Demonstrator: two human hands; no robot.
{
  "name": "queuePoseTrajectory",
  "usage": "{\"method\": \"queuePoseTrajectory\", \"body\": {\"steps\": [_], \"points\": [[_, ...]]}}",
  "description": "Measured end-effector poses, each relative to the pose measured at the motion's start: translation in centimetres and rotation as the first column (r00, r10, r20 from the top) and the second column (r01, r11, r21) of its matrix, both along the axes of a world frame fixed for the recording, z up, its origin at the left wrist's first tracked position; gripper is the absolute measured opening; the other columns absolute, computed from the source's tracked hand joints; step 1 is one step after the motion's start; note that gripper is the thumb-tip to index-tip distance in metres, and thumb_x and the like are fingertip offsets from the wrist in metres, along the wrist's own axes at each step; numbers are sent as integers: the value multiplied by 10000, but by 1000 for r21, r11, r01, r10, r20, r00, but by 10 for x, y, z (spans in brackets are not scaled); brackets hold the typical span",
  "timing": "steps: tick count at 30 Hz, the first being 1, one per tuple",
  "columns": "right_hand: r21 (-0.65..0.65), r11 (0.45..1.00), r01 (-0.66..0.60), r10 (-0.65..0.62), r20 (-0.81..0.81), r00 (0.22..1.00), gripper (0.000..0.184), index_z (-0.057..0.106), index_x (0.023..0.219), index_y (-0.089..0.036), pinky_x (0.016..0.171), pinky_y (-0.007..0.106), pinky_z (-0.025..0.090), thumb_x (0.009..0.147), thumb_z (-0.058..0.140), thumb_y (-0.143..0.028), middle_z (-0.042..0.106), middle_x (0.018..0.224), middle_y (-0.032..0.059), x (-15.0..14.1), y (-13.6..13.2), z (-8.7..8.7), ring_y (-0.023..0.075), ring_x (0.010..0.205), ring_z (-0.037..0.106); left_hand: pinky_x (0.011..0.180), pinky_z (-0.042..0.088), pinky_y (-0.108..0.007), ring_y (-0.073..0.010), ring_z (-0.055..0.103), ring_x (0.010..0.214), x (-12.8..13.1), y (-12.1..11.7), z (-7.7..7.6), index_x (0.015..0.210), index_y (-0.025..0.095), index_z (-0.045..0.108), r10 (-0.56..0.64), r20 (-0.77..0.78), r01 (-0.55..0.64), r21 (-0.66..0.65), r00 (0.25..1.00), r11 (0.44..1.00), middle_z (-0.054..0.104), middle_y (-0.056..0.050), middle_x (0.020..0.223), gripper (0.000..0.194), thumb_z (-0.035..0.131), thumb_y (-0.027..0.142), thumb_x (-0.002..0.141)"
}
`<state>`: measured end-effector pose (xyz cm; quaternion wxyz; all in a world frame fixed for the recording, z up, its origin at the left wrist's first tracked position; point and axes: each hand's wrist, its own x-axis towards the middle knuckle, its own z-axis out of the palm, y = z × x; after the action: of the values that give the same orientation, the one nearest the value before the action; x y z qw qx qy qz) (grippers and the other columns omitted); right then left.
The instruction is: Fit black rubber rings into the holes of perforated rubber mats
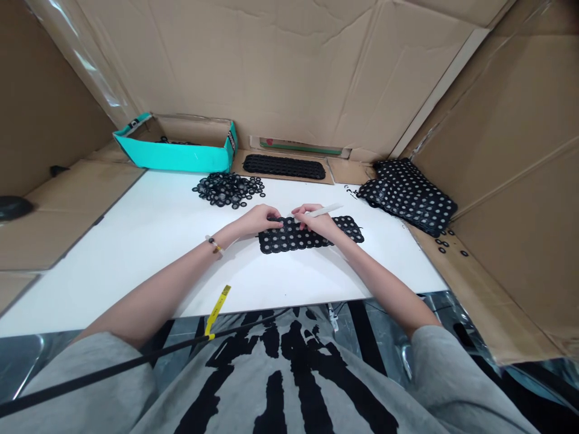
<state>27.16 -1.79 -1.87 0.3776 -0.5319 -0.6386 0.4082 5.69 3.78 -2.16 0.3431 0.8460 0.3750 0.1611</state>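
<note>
On the white table lies a black strip [294,240] made of rows of joined rings, pale spots showing through their holes. My left hand [259,220] is at its upper left edge, thumb and fingers closed on the rim. My right hand [319,223] rests over the strip's middle, gripping a slim white pen-like tool [326,210] that slants up to the right. The tool's tip, by the upper edge and close to my left fingertips, is too small to make out.
Loose black rings [228,189] lie heaped behind my left hand. Beyond them stands a turquoise-fronted box [176,155] with more rings. A dark ring strip [284,166] lies at the back; stacked spotted pieces [414,196] sit right. Cardboard walls [271,66] surround the table.
</note>
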Motion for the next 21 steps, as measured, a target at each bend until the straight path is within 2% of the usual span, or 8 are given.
{"method": "queuePoseTrajectory", "body": {"steps": [4, 6, 10, 13, 18, 21], "points": [[-20, 1000, 7, -7, 15, 1000, 200, 582, 744, -190, 369, 180, 351, 805, 586, -380, 622, 567, -7, -12, -3, -4, 117, 440, 579, 680, 402, -271, -184, 579, 738, -1, 1, 1, 854, 153, 714, -20, 14, 20, -29, 1000, 999, 701, -23, 782, 395, 645, 518, 720], [-1, 1000, 14, -14, 32, 999, 200, 572, 740, -192, 370, 176, 342, 817, 576, -376, 571, 476, -29, -14, -5, -6, 111, 404, 548, 672, 391, -268, -174, 564, 716, 0, 1, 2, 829, 153, 709, -18, 20, 20, -59, 1000, 998, 684, -11, 750, 379, 648, 511, 721], [34, 999, 24, -24, 20, 1000, 219, 566, 736, -195, 406, 193, 354, 825, 572, -395, 568, 453, -40, -13, -6, -6, 103, 373, 504, 654, 371, -263, -156, 534, 678, 1, -2, 2, 792, 152, 701, 9, 64, 0, -130, 998, 992, 651, 6, 704, 342, 660, 484, 719], [82, 996, 20, -24, 46, 999, 213, 567, 736, -199, 481, 212, 397, 832, 568, -389, 569, 461, -48, -13, -9, -5, 110, 408, 530, 628, 358, -259, -143, 509, 647, 3, -5, 0, 761, 152, 690, 38, 116, -12, -215, 993, 976, 627, 15, 672, 324, 684, 470, 699], [182, 983, 29, -59, 162, 985, 185, 527, 744, -214, 565, 236, 419, 863, 521, -355, 546, 486, -67, -20, -14, -2, 126, 480, 579, 605, 365, -263, -149, 515, 630, 3, -3, -1, 770, 153, 675, 91, 210, 7, -424, 973, 905, 630, 0, 669, 343, 716, 474, 654], [166, 986, 36, -70, 204, 977, 175, 510, 752, -224, 564, 245, 420, 874, 508, -349, 535, 491, -72, -24, -14, -1, 128, 473, 573, 623, 388, -271, -161, 546, 657, 1, 0, 2, 808, 160, 673, 46, 211, 65, -489, 977, 870, 654, -17, 715, 357, 718, 482, 662]]}}
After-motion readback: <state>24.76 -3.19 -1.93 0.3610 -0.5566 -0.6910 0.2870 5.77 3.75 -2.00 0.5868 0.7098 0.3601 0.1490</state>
